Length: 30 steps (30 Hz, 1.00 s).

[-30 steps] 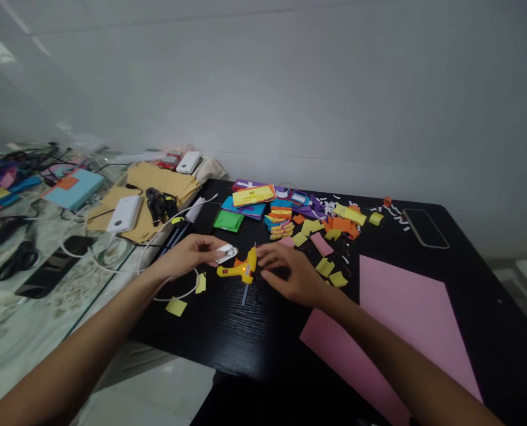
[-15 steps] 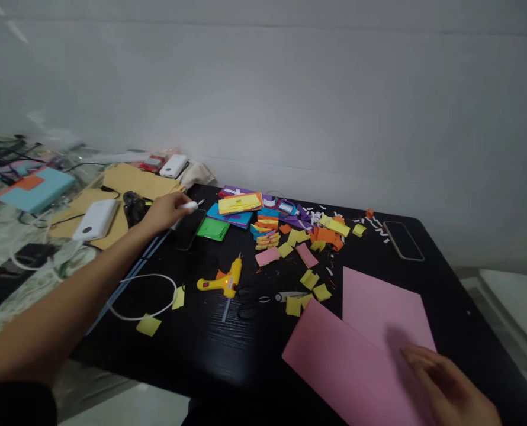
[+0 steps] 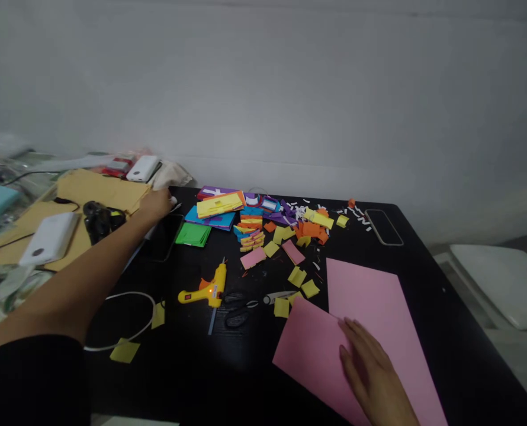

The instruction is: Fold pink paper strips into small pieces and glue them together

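Note:
My left hand [image 3: 156, 205] reaches to the far left of the table, closed around a small white pen-like object [image 3: 173, 201]; most of that object is hidden by the fingers. A dark phone [image 3: 168, 236] lies just below this hand. On the right, my right hand [image 3: 374, 373] is open, its fingers stretched over a pink paper sheet [image 3: 312, 349]. Another part of pink paper [image 3: 370, 290] spreads behind it; whether both belong to one sheet I cannot tell. A yellow glue gun [image 3: 212, 288] with a lit light lies mid-table, beside black-handled scissors [image 3: 237, 313].
Stacked green papers [image 3: 193, 235], yellow strips [image 3: 219, 205] and orange scraps [image 3: 312, 231] lie at the back. A grey cutter [image 3: 278, 296] is near yellow notes [image 3: 281, 307]. Another phone [image 3: 383, 228] lies at the right. A white cable [image 3: 152, 307] loops at left, near a power bank [image 3: 50, 238].
My right hand has moved left and forward and now lies on the pink paper. My left hand still holds the white object, now mostly covered. The view has turned right.

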Available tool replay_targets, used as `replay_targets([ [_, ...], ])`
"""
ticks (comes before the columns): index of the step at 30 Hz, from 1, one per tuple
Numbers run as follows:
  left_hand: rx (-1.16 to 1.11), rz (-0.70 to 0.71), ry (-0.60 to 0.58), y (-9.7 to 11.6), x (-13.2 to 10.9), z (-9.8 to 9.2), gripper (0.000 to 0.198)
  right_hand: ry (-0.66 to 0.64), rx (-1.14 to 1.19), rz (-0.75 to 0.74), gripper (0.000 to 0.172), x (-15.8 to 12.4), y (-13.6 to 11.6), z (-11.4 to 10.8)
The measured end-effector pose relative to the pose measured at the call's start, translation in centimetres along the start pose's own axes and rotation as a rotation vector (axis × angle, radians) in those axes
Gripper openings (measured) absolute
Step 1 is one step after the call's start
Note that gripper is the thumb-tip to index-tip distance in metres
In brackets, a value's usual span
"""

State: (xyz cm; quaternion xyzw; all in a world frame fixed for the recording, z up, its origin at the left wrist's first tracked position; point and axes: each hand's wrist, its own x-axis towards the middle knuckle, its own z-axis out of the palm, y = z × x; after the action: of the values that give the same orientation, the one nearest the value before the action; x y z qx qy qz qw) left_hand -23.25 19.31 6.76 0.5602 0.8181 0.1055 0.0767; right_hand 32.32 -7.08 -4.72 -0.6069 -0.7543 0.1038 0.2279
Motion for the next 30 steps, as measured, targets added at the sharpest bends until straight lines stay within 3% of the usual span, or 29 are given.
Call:
replay_targets([
  [3,-0.018,0.053,0.038,1.3,-1.9,-0.9,0.039,-0.032,0.087,0.045,0.041,1.1,-1.0,-0.7],
  [5,-0.049,0.145,0.025,2.7,-4.6,-0.8,0.038,-0.025,0.152,0.091,0.037,1.9,-1.7,-1.3],
  [8,-0.141,0.31,-0.039,5.3,-11.8,0.7,0.028,-0.069,0.226,0.126,0.03,3.2,-2.5,-2.1],
  [11,-0.456,0.661,-0.169,8.2,-20.9,3.7,0.021,-0.142,0.273,0.097,0.03,4.5,-3.3,-2.9],
  [13,-0.624,0.736,-0.214,9.8,-25.9,6.0,0.021,-0.178,0.289,0.066,0.029,5.3,-4.1,-3.1],
  [15,-0.712,0.701,-0.206,11.0,-29.1,7.9,0.027,-0.233,0.286,0.022,0.027,6.2,-4.8,-3.0],
  [17,-0.733,0.609,-0.212,11.8,-30.4,9.2,0.029,-0.276,0.293,-0.024,0.023,6.8,-5.4,-2.5],
  [19,-0.716,0.554,-0.294,12.1,-30.5,10.0,0.022,-0.343,0.338,-0.067,0.018,7.4,-5.9,-1.6],
  [22,-0.682,0.567,-0.418,12.0,-30.2,10.6,0.019,-0.396,0.363,-0.101,0.015,7.9,-6.5,-0.4],
  [30,-0.627,0.582,-0.404,10.6,-30.5,11.1,0.023,-0.431,0.357,-0.153,0.014,7.6,-7.6,0.5],
])
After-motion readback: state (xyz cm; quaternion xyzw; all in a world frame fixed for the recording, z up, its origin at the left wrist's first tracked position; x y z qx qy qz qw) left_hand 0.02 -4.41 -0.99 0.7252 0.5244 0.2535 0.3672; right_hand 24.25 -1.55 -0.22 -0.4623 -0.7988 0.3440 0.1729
